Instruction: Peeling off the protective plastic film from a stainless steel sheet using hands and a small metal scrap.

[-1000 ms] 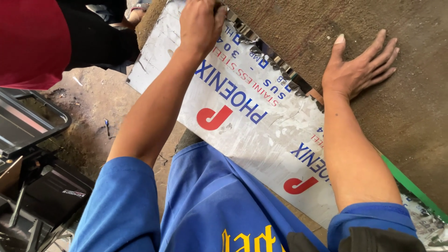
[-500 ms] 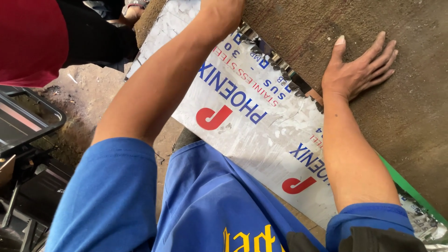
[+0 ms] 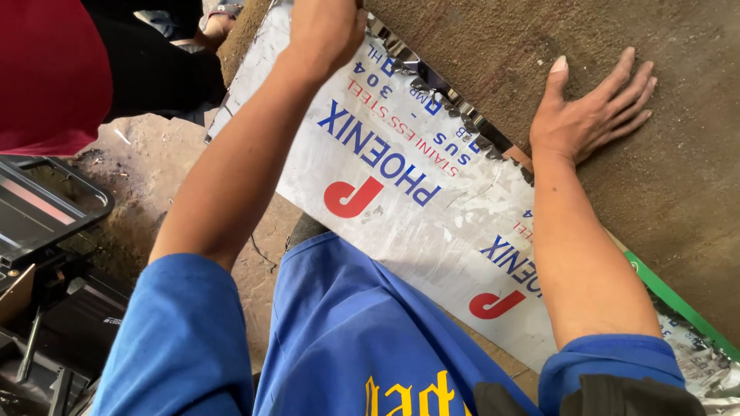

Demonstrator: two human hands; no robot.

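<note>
Only labelled thing we can spot is the protective film (image 3: 416,192) on the long metal sheet, running diagonally from top centre to bottom right. It's white with blue and red printing, scuffed and peeling ragged along its upper edge.

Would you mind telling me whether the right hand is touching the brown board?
Touching: the head view shows the right hand lying flat, palm down with fingers spread, directly on the brown board, no gap visible.
</note>
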